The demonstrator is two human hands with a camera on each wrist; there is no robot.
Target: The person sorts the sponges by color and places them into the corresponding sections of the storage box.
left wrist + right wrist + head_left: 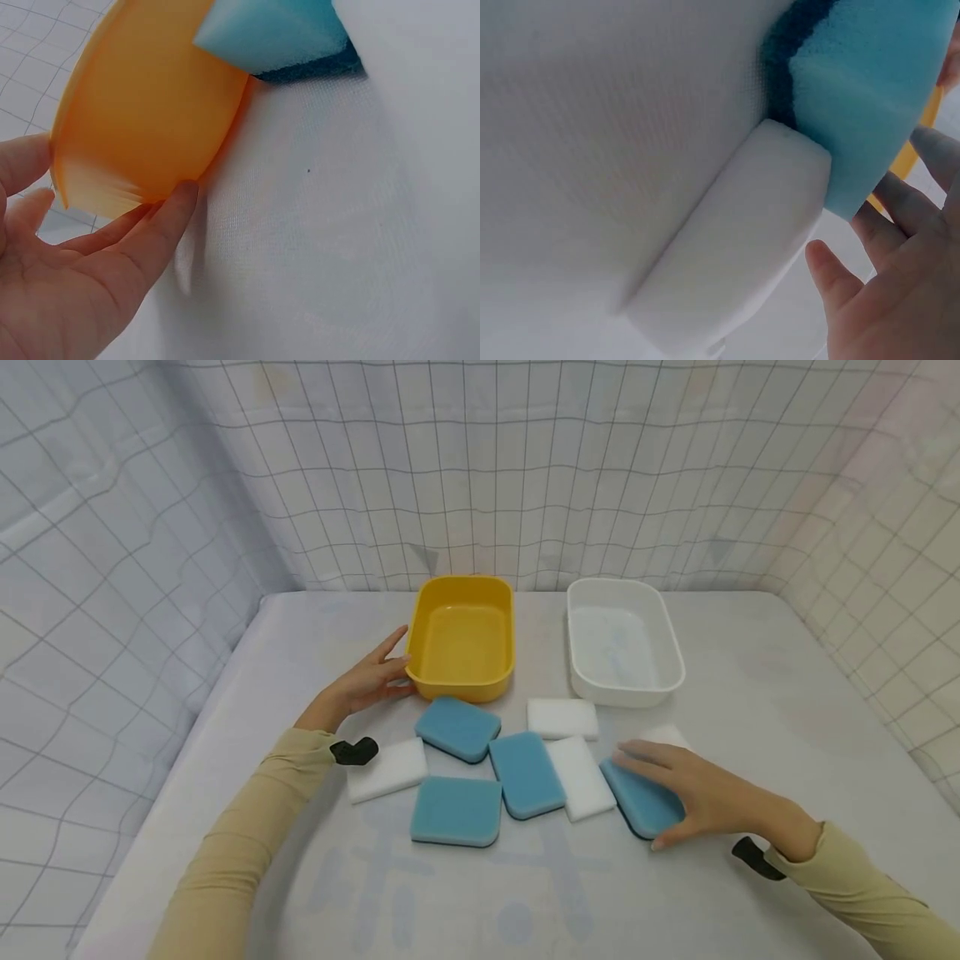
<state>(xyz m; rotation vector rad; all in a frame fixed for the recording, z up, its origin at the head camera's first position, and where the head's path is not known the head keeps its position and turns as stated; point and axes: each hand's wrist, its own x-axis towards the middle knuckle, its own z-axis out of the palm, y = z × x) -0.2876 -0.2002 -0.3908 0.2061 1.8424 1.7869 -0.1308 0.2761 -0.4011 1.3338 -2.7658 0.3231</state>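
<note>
At the far left of the group, my left hand (pixel 367 681) touches the outer side of a yellow plastic tub (pixel 461 643). In the left wrist view its fingers (pixel 161 232) lie extended against the tub's wall and lower edge. My right hand (pixel 690 785) is spread over a blue sponge (pixel 641 797) with a dark scouring layer underneath, thumb at its near corner and fingers at its far edge. A white sponge (pixel 735 240) lies against that blue one in the right wrist view, partly hidden by the hand in the head view.
A white tub (pixel 622 643) stands right of the yellow one. Between the hands lie more blue sponges (pixel 456 810) and white sponges (pixel 581 777), several close together or touching. One white sponge (pixel 390 772) is beneath the left wrist. Grid-patterned cloth (pixel 495 477) hangs behind the table.
</note>
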